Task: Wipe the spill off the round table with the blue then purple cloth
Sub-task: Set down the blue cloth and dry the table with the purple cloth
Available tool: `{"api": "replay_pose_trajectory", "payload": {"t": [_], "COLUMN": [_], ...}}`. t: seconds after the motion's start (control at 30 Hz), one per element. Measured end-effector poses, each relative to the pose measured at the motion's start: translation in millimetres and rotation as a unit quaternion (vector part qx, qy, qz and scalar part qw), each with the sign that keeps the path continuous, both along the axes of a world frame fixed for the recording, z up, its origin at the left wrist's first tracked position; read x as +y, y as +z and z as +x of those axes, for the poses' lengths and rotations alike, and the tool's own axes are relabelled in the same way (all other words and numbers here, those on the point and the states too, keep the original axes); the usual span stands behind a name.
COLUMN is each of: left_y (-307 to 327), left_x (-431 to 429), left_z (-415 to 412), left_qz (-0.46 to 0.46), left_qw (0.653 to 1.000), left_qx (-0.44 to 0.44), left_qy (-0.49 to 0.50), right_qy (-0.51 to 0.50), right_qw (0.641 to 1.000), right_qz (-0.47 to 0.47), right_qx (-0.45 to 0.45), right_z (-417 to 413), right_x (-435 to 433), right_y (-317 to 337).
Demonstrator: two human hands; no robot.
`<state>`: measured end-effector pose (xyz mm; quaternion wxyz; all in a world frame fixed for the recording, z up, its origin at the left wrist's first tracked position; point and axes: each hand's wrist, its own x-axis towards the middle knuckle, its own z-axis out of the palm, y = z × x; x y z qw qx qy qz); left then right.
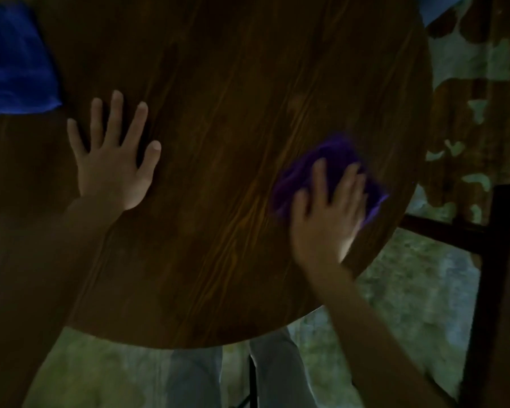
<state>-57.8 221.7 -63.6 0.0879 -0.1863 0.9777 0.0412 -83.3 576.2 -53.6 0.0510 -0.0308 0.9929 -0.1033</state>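
Observation:
The round wooden table (218,142) fills most of the dim view. My right hand (324,213) presses flat on the crumpled purple cloth (333,160) near the table's right edge; hand and cloth are motion-blurred. My left hand (115,154) rests flat on the tabletop at the left, fingers spread, holding nothing. The blue cloth (15,63) lies at the far upper left of the table, away from both hands. No spill is discernible on the dark wood.
A dark chair frame (495,245) stands just right of the table. The floor (418,290) below is mottled green and grey. My legs in light trousers (195,375) show under the near table edge.

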Motion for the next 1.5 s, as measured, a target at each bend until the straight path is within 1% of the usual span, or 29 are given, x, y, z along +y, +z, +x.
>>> {"api": "replay_pose_trajectory", "payload": {"t": [0.07, 0.13, 0.2, 0.23, 0.27, 0.3, 0.4, 0.47, 0.5, 0.53, 0.6, 0.63, 0.73, 0.77, 0.8, 0.87, 0.97, 1.03, 1.07, 1.1, 1.13, 1.17, 1.23, 1.27, 1.3, 1.33, 1.37, 1.43, 1.5], "left_y": [-1.4, -1.3, -1.2, -0.9, -0.5, 0.1, 3.5, 4.6, 4.6, 4.0, 1.7, 0.2, -2.0, -2.1, -2.8, -5.8, -8.5, -9.2, -9.1, -8.9, -8.3, -7.5, -4.7, -2.8, -1.1, 0.6, 1.7, 2.7, 4.0], "left_x": [1.5, 1.8, 1.2, 1.3, 2.4, 4.1, 7.0, 6.1, 4.6, 2.9, 0.1, -0.9, -0.3, 0.7, 1.8, 2.0, -1.5, -3.0, -3.4, -3.5, -3.5, -3.8, -3.1, -1.6, 0.4, 2.2, 3.7, 5.3, 4.1], "left_z": [-0.2, -1.1, -0.9, -1.2, -2.2, -3.8, -5.7, -4.9, -4.8, -4.0, -0.8, 0.9, -2.1, -3.7, -4.4, -4.3, -3.7, -4.5, -4.8, -4.7, -3.7, -2.7, -2.5, -3.3, -4.4, -5.3, -5.6, -5.0, -4.7], "left_qz": [-0.005, -0.001, -0.001, -0.002, 0.000, 0.001, 0.005, 0.012, 0.015, 0.019, 0.023, 0.023, 0.022, 0.020, 0.018, 0.014, 0.010, 0.008, 0.008, 0.008, 0.008, 0.010, 0.012, 0.014, 0.014, 0.013, 0.011, 0.010, 0.013], "left_qw": [1.000, 1.000, 1.000, 1.000, 1.000, 1.000, 1.000, 1.000, 1.000, 1.000, 0.999, 0.999, 0.999, 0.999, 0.999, 0.998, 0.998, 0.998, 0.998, 0.998, 0.998, 0.998, 0.999, 0.999, 0.999, 0.999, 0.999, 1.000, 1.000], "left_qx": [0.008, 0.017, 0.022, 0.024, 0.026, 0.028, 0.024, 0.020, 0.018, 0.019, 0.028, 0.033, 0.041, 0.044, 0.048, 0.053, 0.060, 0.061, 0.061, 0.060, 0.058, 0.056, 0.047, 0.040, 0.035, 0.031, 0.029, 0.024, 0.020], "left_qy": [-0.003, -0.005, -0.006, -0.004, -0.005, -0.007, -0.004, -0.008, -0.009, -0.011, -0.012, -0.013, -0.021, -0.020, -0.018, -0.019, -0.023, -0.026, -0.026, -0.025, -0.022, -0.019, -0.017, -0.017, -0.015, -0.011, -0.007, -0.003, -0.004], "right_qy": [0.207, 0.415, 0.528, 0.550, 0.537, 0.483, 0.150, -0.074, -0.116, -0.097, 0.101, 0.253, 0.580, 0.628, 0.636, 0.551, 0.221, 0.004, -0.019, 0.020, 0.121, 0.264, 0.539, 0.631, 0.678, 0.678, 0.640, 0.498, 0.249], "right_qw": [0.977, 0.905, 0.843, 0.829, 0.838, 0.872, 0.989, 0.997, 0.993, 0.995, 0.995, 0.967, 0.813, 0.776, 0.769, 0.834, 0.974, 0.999, 0.999, 0.999, 0.992, 0.964, 0.841, 0.774, 0.733, 0.733, 0.766, 0.867, 0.968], "right_qz": [-0.027, -0.043, -0.066, -0.065, -0.058, -0.047, 0.002, 0.002, 0.006, 0.017, 0.020, 0.007, 0.008, 0.002, -0.003, 0.015, 0.040, 0.031, 0.041, 0.047, 0.034, 0.016, 0.013, 0.025, 0.019, 0.012, 0.008, 0.022, 0.009], "right_qx": [-0.047, -0.081, -0.080, -0.076, -0.075, -0.067, 0.005, -0.009, -0.011, -0.005, 0.014, 0.000, -0.055, -0.061, -0.066, -0.026, 0.015, 0.007, 0.003, 0.017, 0.029, 0.019, -0.041, -0.049, -0.051, -0.055, -0.052, 0.001, 0.010], "right_z": [97.0, 152.4, 138.0, 114.5, 85.0, 51.4, -44.0, -77.4, -78.4, -69.2, -12.3, 31.3, 114.9, 97.7, 66.5, -12.6, -114.9, -130.5, -119.3, -96.7, -61.8, -17.9, 56.9, 61.3, 44.0, 13.2, -23.2, -98.5, -155.9], "right_x": [-19.2, -20.3, -1.4, 12.0, 27.4, 43.1, 66.2, 42.1, 22.5, 2.9, -21.9, -22.7, 31.3, 57.8, 80.4, 109.7, 94.9, 47.5, 24.2, 5.7, -7.0, -9.7, 12.9, 36.5, 61.2, 81.5, 95.6, 102.1, 67.3], "right_y": [2.5, 6.8, 1.4, 0.5, -0.2, -0.4, 0.5, 1.3, 3.1, 4.0, 0.4, -1.3, 3.8, 3.0, 1.0, -0.1, 4.5, 5.4, 4.9, 2.2, -1.1, -3.4, 2.3, 3.2, 3.9, 5.0, 6.0, 6.2, 6.5]}}
